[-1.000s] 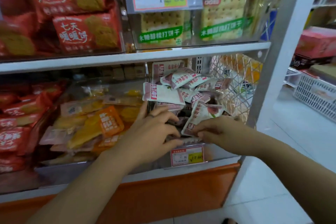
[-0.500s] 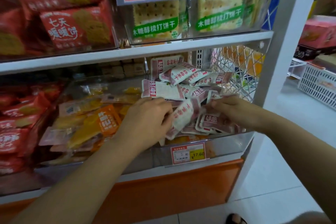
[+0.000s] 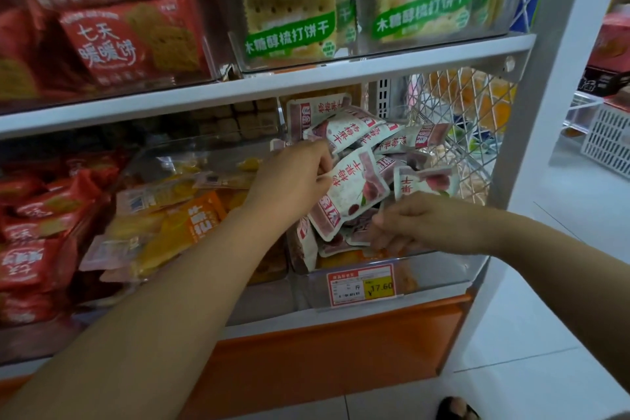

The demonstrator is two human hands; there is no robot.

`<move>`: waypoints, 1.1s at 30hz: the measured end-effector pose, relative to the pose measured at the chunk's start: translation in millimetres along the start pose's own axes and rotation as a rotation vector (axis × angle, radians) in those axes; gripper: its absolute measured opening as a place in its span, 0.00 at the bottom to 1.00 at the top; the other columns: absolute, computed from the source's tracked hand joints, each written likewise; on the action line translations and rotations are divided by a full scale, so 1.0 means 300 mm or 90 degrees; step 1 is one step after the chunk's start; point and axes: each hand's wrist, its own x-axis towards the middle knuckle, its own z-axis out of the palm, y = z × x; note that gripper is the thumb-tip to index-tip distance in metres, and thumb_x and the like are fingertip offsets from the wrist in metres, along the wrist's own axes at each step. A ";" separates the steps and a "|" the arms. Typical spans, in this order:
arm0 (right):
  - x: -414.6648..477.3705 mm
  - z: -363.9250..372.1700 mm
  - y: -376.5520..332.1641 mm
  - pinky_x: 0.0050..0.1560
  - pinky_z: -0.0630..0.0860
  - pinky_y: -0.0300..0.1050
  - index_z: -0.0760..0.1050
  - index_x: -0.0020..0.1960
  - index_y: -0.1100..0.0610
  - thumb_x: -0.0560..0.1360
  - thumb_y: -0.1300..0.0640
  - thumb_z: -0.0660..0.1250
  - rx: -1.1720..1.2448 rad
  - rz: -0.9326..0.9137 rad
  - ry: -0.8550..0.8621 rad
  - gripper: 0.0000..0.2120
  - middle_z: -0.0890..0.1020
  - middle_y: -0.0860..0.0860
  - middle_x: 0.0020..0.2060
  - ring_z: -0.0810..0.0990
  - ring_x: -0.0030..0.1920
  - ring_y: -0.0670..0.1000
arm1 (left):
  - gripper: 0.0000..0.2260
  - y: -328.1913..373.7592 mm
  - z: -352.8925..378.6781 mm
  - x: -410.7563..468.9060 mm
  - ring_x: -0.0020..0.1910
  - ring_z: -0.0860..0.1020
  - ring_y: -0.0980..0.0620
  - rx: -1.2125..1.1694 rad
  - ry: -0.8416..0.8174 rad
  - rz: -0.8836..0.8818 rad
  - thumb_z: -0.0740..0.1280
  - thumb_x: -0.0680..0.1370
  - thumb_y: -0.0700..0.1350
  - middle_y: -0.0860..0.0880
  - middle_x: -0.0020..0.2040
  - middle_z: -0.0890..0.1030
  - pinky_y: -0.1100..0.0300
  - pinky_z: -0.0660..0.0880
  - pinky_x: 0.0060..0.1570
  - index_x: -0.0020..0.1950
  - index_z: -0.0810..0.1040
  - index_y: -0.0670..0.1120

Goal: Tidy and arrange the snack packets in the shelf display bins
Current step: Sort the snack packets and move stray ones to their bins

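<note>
**Hands at the snack bin.** The left hand point(image 3: 293, 181) is extending into the right-hand bin. Its fingers point(image 3: 322, 164) are curling round the upper left edge of a tilted packet point(image 3: 354, 194), white and maroon with red lettering, and gripping it. The right hand point(image 3: 419, 223) is working at the front of the same bin. Its fingers are curling inward and pinching among the snack packets point(image 3: 354, 128) low in the heap, though which one it is holding cannot be told.

The tilted packet is leaning on top of the heap, between the two hands. The other snack packets are lying jumbled behind and beneath it, all inside the clear bin point(image 3: 443, 271) on the lower shelf. The bin's front wall is carrying a price tag point(image 3: 363, 285).

A wire mesh panel point(image 3: 470, 133) is closing the shelf's right side, just beside the heap. The neighbouring bin to the left is holding orange packets point(image 3: 191, 225), and red packets point(image 3: 30, 259) are lying farther left. The shelf board point(image 3: 306, 85) above is carrying green-banded cracker packs point(image 3: 289, 20) and red biscuit packs point(image 3: 119, 41). An orange base panel point(image 3: 341, 361) is running below, meeting the white floor point(image 3: 511, 351).
</note>
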 end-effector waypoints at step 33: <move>0.144 0.040 -0.008 0.68 0.62 0.60 0.65 0.69 0.59 0.77 0.41 0.59 -0.193 0.146 -0.230 0.28 0.65 0.63 0.69 0.63 0.69 0.64 | 0.19 -0.120 0.068 -0.198 0.70 0.58 0.58 -0.128 -0.010 0.119 0.63 0.78 0.41 0.53 0.69 0.68 0.65 0.57 0.65 0.69 0.72 0.49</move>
